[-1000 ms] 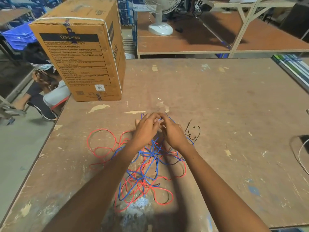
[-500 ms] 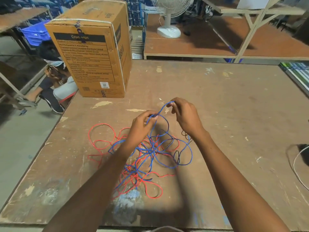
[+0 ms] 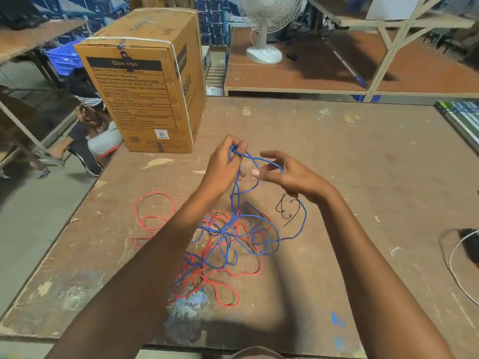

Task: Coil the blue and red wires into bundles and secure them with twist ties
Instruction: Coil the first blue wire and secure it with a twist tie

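Over the last second I've brought both hands up off the table (image 3: 363, 156) and taken blue wire (image 3: 234, 193) with them — a moment ago they were down together at the top of the tangle, now they sit apart above it. My left hand (image 3: 225, 164) pinches a small loop of blue at its fingertips; my right hand (image 3: 290, 174) has its fingers curled round the strand that arcs across from the left. From the left hand the blue drops straight down into the heap.

I read that as the first turn of the blue coil starting, with nearly all of the job ahead. Most of the blue is knotted through the red wire (image 3: 153, 203) on the table, and red loops spread out to the left, untouched. The thin dark ties (image 3: 287, 209) lie just right of the heap, below my right wrist — not yet needed.

As for containers, the box (image 3: 145, 94) stands shut at the table's far left corner, its contents hidden. A blue crate (image 3: 64, 58) sits behind it; I can't tell what it holds.
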The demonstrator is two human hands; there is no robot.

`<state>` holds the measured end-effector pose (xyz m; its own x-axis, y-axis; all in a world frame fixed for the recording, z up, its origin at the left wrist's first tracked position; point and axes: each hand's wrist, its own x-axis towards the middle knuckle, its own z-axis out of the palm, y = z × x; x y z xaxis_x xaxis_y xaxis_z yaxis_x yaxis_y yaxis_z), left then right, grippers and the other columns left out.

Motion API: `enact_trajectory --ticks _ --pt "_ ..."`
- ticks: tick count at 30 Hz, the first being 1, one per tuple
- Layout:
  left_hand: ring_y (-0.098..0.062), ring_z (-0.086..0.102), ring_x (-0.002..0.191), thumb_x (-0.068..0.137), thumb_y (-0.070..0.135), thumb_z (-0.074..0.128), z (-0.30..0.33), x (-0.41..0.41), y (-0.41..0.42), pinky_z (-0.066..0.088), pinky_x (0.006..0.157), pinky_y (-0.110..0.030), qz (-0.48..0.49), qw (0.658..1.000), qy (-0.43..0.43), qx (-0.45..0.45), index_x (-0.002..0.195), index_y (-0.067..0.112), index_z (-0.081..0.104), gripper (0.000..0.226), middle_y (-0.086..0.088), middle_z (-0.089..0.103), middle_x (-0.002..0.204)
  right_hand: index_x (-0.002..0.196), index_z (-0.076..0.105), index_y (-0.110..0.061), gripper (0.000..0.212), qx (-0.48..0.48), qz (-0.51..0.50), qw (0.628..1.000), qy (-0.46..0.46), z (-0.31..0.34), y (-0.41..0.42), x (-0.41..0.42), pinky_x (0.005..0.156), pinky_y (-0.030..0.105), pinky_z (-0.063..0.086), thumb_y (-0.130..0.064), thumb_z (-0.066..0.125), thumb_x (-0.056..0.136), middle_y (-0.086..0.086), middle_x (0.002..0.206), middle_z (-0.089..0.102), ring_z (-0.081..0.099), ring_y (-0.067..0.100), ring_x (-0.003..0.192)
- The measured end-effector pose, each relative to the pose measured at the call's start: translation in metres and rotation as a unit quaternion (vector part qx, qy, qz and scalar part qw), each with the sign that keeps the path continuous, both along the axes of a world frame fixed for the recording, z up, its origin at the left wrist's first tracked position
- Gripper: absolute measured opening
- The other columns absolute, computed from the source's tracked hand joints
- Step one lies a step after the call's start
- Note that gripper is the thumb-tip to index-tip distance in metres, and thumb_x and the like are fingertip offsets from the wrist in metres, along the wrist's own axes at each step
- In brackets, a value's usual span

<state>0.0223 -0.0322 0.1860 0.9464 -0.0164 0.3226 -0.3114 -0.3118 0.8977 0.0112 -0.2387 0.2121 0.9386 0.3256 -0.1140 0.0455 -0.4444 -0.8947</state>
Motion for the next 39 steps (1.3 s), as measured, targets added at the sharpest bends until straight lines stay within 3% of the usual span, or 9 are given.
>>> enact_trajectory --ticks 5,9,14,21,24,28,32,36,39 --pt "-0.025 0.052 0.05 0.11 0.037 0.053 0.037 0.008 -0.026 0.045 0.047 -0.029 -0.032 0.985 0.077 -0.151 0.101 0.024 0.044 0.019 -0.018 0.05 0.069 0.138 0.06 -0.036 0.056 0.024 0.084 0.995 0.039 0.008 0.002 -0.003 0.044 0.023 0.025 -0.05 0.086 0.089 0.003 0.108 0.08 0.029 0.016 0.047" --pt "-0.017 0.048 0.054 0.105 0.009 0.059 0.057 0.013 -0.039 0.039 0.045 -0.023 -0.069 0.944 0.17 -0.275 0.099 0.023 0.048 0.019 0.003 0.051 0.064 0.138 0.05 -0.019 0.051 0.061 0.108 0.991 0.055 0.013 0.002 -0.006 0.037 0.019 0.022 -0.038 0.078 0.099 0.006 0.114 0.083 0.026 0.011 0.036" --pt "-0.017 0.051 0.054 0.086 -0.01 0.049 0.077 0.014 -0.043 0.047 0.051 -0.029 -0.101 0.903 0.204 -0.365 0.121 0.013 0.054 0.042 -0.01 0.056 0.069 0.119 0.066 0.001 0.036 0.095 0.073 0.993 -0.006 0.011 -0.003 -0.005 0.036 0.02 0.025 -0.03 0.073 0.103 0.006 0.095 0.08 0.028 0.014 0.038" --pt "-0.005 0.07 0.099 0.077 0.025 0.085 0.076 0.012 -0.015 0.057 0.097 -0.035 -0.161 0.973 0.136 -0.092 0.152 0.024 0.04 0.088 0.005 0.063 0.117 0.105 0.076 -0.004 0.021 0.108 0.017 0.985 -0.134 0.03 -0.013 0.007 0.053 0.024 0.044 -0.021 0.064 0.109 -0.002 0.078 0.077 0.048 0.01 0.053" --pt "-0.001 0.068 0.118 0.074 0.052 0.087 0.053 0.002 -0.014 0.057 0.093 -0.033 -0.152 0.972 0.179 0.004 0.161 0.023 0.026 0.111 0.009 0.069 0.13 0.107 0.079 -0.008 0.024 0.111 -0.007 0.98 -0.165 0.034 -0.017 0.014 0.062 0.027 0.046 -0.025 0.063 0.109 -0.006 0.077 0.071 0.05 0.008 0.061" --pt "-0.015 0.073 0.1 0.088 0.02 0.087 0.015 -0.004 -0.018 0.057 0.089 -0.04 -0.139 0.969 0.199 -0.046 0.156 0.017 0.03 0.089 -0.001 0.076 0.121 0.118 0.08 -0.019 0.026 0.124 -0.036 0.981 -0.142 0.025 -0.021 0.016 0.061 0.03 0.052 -0.03 0.057 0.113 -0.002 0.083 0.076 0.053 0.013 0.058" --pt "-0.012 0.072 0.086 0.072 0.047 0.097 -0.002 -0.008 -0.021 0.057 0.09 -0.035 -0.094 0.976 0.175 0.086 0.158 0.023 0.024 0.116 0.003 0.076 0.113 0.111 0.082 -0.015 0.03 0.143 -0.105 0.975 -0.134 0.022 -0.026 0.018 0.065 0.032 0.051 -0.04 0.065 0.108 0.002 0.082 0.081 0.054 0.015 0.064" --pt "-0.003 0.065 0.094 0.083 0.047 0.088 -0.007 -0.003 -0.018 0.051 0.091 -0.03 -0.026 0.965 0.105 0.237 0.135 0.02 0.065 0.062 0.003 0.071 0.106 0.093 0.079 -0.006 0.034 0.18 -0.155 0.967 -0.098 0.025 -0.032 0.016 0.053 0.03 0.053 -0.04 0.078 0.099 0.012 0.086 0.081 0.057 0.023 0.05" --pt "0.01 0.059 0.062 0.106 0.032 0.062 0.0 0.002 -0.016 0.044 0.069 -0.024 0.006 0.982 0.07 0.174 0.099 0.014 0.081 0.027 0.005 0.072 0.079 0.088 0.077 -0.004 0.039 0.136 -0.139 0.98 -0.047 0.02 -0.043 0.012 0.043 0.024 0.047 -0.042 0.084 0.093 0.012 0.085 0.081 0.054 0.022 0.042"
